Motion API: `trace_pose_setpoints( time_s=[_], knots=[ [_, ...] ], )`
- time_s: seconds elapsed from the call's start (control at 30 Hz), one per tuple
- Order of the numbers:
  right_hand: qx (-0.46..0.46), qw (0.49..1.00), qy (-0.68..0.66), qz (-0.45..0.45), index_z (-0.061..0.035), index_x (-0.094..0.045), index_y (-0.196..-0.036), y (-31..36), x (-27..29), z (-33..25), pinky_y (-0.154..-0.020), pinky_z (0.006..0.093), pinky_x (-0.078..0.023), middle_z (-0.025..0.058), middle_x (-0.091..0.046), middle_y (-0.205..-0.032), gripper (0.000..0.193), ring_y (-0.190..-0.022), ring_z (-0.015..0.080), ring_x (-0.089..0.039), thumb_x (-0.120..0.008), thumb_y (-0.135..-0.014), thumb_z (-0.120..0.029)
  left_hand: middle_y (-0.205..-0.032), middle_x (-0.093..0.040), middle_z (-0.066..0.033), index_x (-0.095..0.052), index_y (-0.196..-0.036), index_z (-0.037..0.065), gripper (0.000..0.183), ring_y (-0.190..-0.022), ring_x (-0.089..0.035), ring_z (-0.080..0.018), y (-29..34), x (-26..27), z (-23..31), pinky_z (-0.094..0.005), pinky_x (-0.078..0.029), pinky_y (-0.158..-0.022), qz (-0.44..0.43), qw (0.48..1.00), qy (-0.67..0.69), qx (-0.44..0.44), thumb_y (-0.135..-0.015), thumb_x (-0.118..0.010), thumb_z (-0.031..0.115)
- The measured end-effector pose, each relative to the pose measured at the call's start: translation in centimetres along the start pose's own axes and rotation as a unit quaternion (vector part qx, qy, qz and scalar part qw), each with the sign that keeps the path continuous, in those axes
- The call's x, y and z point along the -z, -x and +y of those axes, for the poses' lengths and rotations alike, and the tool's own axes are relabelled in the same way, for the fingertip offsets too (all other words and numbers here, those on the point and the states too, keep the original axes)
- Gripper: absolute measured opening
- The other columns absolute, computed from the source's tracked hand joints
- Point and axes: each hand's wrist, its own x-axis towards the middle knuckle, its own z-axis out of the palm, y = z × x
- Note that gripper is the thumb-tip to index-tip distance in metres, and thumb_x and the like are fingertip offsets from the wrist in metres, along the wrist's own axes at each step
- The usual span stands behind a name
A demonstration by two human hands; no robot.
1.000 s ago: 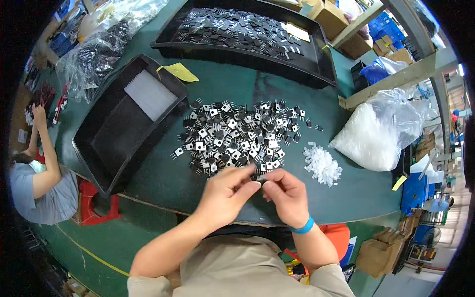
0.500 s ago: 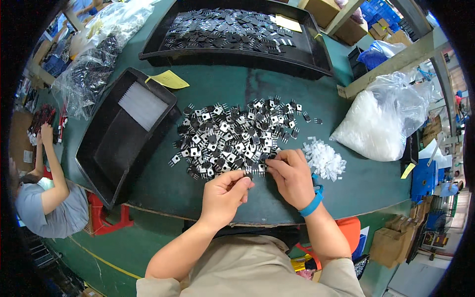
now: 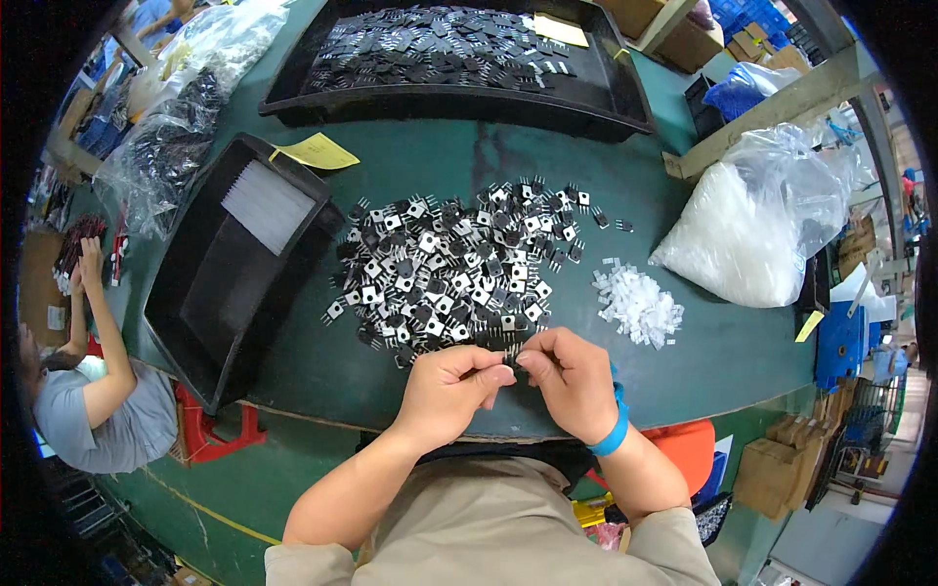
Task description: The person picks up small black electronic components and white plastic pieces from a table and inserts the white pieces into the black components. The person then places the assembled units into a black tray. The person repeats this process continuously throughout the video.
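My left hand (image 3: pixel 442 393) is closed in a pinch, thumb against forefinger, on a small black transistor whose body is mostly hidden by the fingers. Its metal legs show faintly between my two hands. My right hand (image 3: pixel 575 383), with a blue band on the wrist, is also pinched closed, its fingertips almost meeting the left ones; what it grips is too small to make out. Just beyond the fingertips lies a loose pile of transistors (image 3: pixel 440 269), black with silvery backs and thin legs. To the right of the pile is a heap of small white translucent pieces (image 3: pixel 637 305).
A black bin (image 3: pixel 200 303) with a white toothed sheet (image 3: pixel 269 207) stands left. A large black tray (image 3: pixel 430 109) of black transistors lies at the back. A clear bag of white pieces (image 3: pixel 733 234) sits right. A co-worker (image 3: pixel 103 405) works at far left.
My right hand has drawn back from the pile's near edge toward my left hand, so the fingertips nearly meet. The left hand keeps its pinch. The whole view has shifted slightly.
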Motion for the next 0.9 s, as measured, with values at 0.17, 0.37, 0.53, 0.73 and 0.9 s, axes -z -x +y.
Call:
trace_pose_setpoints(
  time_s=[0.17,0.37,0.53,0.73,0.9],
  knots=[
    [-0.011,1.000,-0.014,0.011,-0.0018,-0.068,-0.095,0.8,-0.3,0.7,-0.066,0.0352,-0.053,0.0158,-0.068,-0.085,0.010,-0.075,0.0293,-0.067,-0.073,-0.087,-0.005,-0.076,-0.068,0.0001,-0.074,-0.101,-0.001,0.014,-0.064,-0.057,-0.0050,0.3,-0.4,-0.5,-0.0230,-0.046,-0.057,-0.003,1.000,-0.018,-0.018,-0.094,-0.071,0.011],
    [0.118,0.973,0.184,0.075,-0.0032,-0.069,-0.101,-1.4,1.3,2.6,-0.071,0.0416,-0.054,0.0162,-0.065,-0.090,0.021,-0.082,0.0362,-0.066,-0.076,-0.082,-0.008,-0.077,-0.067,0.0011,-0.073,-0.105,-0.001,0.015,-0.064,-0.056,-0.0040,0.5,-0.3,-0.9,-0.0221,-0.045,-0.057,0.017,1.000,-0.003,-0.001,-0.094,-0.071,0.010],
    [0.084,0.969,0.221,0.072,-0.0016,-0.067,-0.104,-2.9,0.6,2.9,-0.072,0.0435,-0.053,0.0169,-0.064,-0.097,0.027,-0.085,0.0372,-0.065,-0.077,-0.082,-0.013,-0.073,-0.066,-0.0021,-0.071,-0.103,-0.002,0.013,-0.061,-0.055,-0.0054,0.4,-1.0,-1.4,-0.0215,-0.042,-0.053,0.043,0.998,0.035,0.000,-0.096,-0.065,0.007],
    [0.034,0.985,0.126,0.116,0.0009,-0.066,-0.108,-1.6,0.7,3.5,-0.067,0.0349,-0.055,0.0134,-0.069,-0.092,0.017,-0.077,0.0263,-0.068,-0.067,-0.091,-0.003,-0.074,-0.065,-0.0018,-0.070,-0.104,-0.002,0.013,-0.061,-0.055,-0.0056,0.1,-1.0,-2.1,-0.0215,-0.042,-0.053,0.062,0.997,0.042,-0.018,-0.097,-0.065,0.008],
    [-0.103,0.943,-0.306,0.083,0.0017,-0.062,-0.111,1.6,-0.8,0.7,-0.069,0.0249,-0.054,0.0075,-0.069,-0.094,0.013,-0.079,0.0120,-0.066,-0.057,-0.099,0.001,-0.079,-0.067,0.0004,-0.071,-0.107,-0.002,0.015,-0.066,-0.058,-0.0048,0.1,-1.9,-1.2,-0.0219,-0.046,-0.058,0.083,0.996,0.026,-0.031,-0.096,-0.067,0.009]
  ],
)
